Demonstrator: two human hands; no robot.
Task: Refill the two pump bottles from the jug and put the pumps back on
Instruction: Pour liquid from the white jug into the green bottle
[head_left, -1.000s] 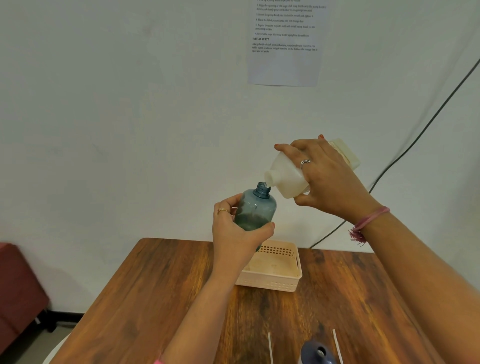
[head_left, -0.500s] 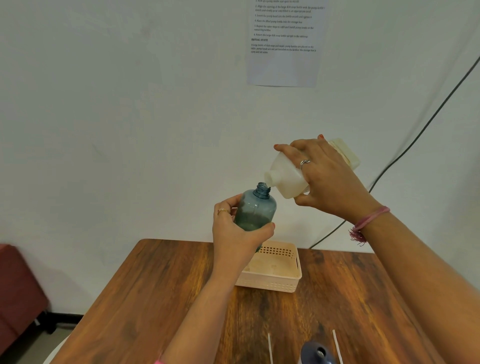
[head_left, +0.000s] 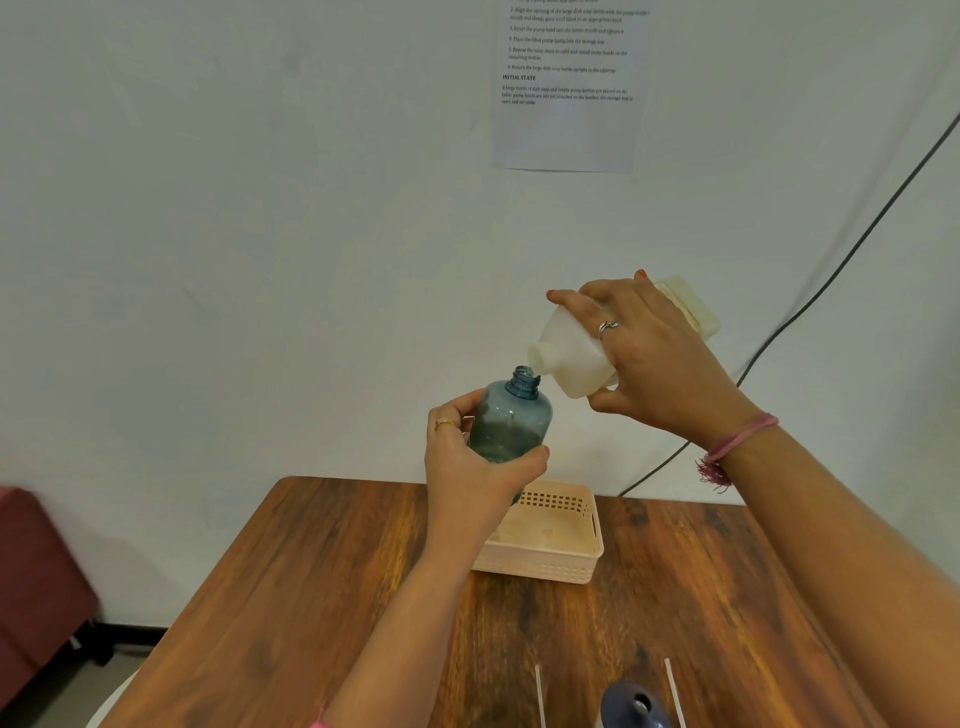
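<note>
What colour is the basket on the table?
Pale peach, seen best in the head view: the basket.

A smoky blue bottle (head_left: 511, 421), milky white jug (head_left: 574, 358) and perforated cream basket (head_left: 550, 561) above a streaked brown wooden table (head_left: 311, 597).

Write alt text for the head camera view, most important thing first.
Above a wooden table, the right hand tips a white jug, its mouth just above the open neck of a blue pump bottle gripped by the left hand. A beige basket sits behind on the table.
</note>
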